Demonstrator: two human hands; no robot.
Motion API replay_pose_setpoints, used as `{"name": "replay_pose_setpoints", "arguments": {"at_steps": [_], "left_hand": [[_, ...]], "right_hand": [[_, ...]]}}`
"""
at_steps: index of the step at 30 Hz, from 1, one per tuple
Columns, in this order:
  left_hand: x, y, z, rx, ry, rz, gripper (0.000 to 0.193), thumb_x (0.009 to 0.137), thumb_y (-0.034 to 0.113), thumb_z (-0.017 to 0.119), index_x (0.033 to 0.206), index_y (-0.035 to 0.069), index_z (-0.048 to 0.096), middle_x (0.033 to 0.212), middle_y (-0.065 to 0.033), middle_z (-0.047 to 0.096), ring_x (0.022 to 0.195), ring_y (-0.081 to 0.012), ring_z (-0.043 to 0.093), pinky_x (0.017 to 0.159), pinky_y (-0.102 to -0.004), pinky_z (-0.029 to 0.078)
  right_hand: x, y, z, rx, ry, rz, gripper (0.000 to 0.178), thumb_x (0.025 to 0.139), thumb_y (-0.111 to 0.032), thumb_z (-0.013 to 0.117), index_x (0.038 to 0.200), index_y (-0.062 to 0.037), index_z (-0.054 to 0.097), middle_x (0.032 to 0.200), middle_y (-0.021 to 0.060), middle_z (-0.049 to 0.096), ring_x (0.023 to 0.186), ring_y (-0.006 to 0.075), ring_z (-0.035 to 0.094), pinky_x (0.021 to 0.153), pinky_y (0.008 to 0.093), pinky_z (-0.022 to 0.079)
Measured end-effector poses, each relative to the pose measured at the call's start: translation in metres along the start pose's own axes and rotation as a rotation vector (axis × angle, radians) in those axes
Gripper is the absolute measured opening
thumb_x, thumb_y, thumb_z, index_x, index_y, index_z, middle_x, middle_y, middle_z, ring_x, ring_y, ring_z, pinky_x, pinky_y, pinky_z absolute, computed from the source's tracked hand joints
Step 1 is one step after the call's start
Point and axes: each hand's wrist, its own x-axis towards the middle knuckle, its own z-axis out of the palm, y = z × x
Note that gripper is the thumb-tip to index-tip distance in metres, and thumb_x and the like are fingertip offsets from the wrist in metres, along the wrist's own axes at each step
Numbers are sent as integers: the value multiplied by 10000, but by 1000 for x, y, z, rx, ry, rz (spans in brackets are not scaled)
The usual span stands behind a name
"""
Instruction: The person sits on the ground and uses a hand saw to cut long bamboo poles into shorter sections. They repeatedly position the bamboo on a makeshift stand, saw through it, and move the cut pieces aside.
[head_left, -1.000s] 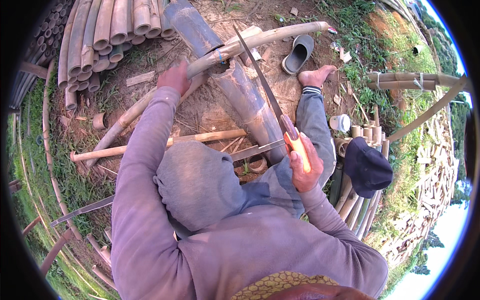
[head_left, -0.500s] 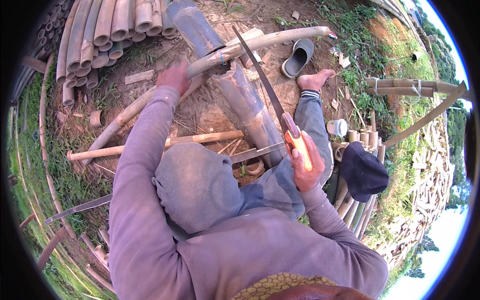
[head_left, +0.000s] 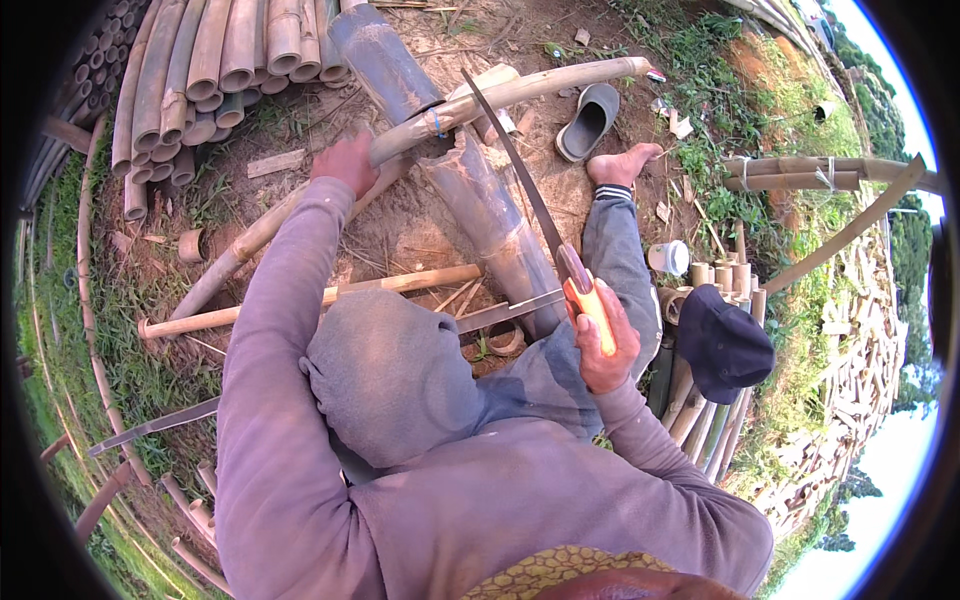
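Observation:
My right hand (head_left: 608,345) is closed around the orange-and-brown handle of a hand saw (head_left: 522,170). Its long, narrow, slightly curved blade points up and to the left, crossing a bamboo pole (head_left: 520,92) right of a blue mark. That pole lies slanted over a thick, dark bamboo trunk (head_left: 480,195) with a broken notch in its top. Around the pole's left part my left hand (head_left: 345,165) is wrapped, its fingers partly hidden. How deep the blade sits in the pole cannot be made out.
Cut bamboo tubes (head_left: 235,50) are stacked at the far left. A thinner stick (head_left: 400,281) and a long flat blade (head_left: 510,310) lie close to my bent knee. Right of my bare foot are a grey clog (head_left: 590,122), a white cup (head_left: 668,257) and a dark hat (head_left: 722,345).
The saw and my right hand have drawn back slightly toward me, the blade still crossing the pole. My left hand keeps its hold. The whole view has shifted a little.

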Motion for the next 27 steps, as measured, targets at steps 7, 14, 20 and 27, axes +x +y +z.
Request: {"name": "replay_pose_setpoints", "arguments": {"at_steps": [7, 14, 20, 27], "left_hand": [[4, 5, 0, -4, -99, 18, 606, 893, 433, 769, 1405, 154, 604, 1241, -204, 734, 1169, -405, 701, 1019, -516, 549], [-16, 11, -9, -139, -67, 19, 583, 840, 324, 777, 1375, 140, 637, 1259, -210, 726, 1169, -418, 690, 1037, -487, 542], [-2, -4, -16, -41, -103, 39, 576, 839, 326, 795, 1343, 141, 585, 1230, -200, 732, 1125, -418, 708, 967, -517, 566], [-5, 31, 5, -38, 139, 39, 469, 896, 398, 761, 1252, 142, 595, 1145, -195, 752, 1071, -406, 730, 885, -549, 585]], "right_hand": [[129, 2, 77, -52, 62, -111, 434, 955, -131, 771, 1349, 17, 664, 1276, 240, 726, 1159, 325, 745, 960, 388, 587], [118, 10, 66, -8, 32, -126, 431, 957, -140, 775, 1345, 20, 674, 1285, 236, 728, 1181, 322, 735, 996, 382, 573], [119, -2, 62, 237, -127, 10, 608, 968, -144, 775, 1490, 43, 525, 1291, 175, 708, 1078, 189, 723, 938, 330, 577], [115, 11, 62, 152, -126, 39, 617, 973, -214, 793, 1465, 56, 538, 1324, 190, 689, 1110, 213, 719, 946, 334, 572]]}}
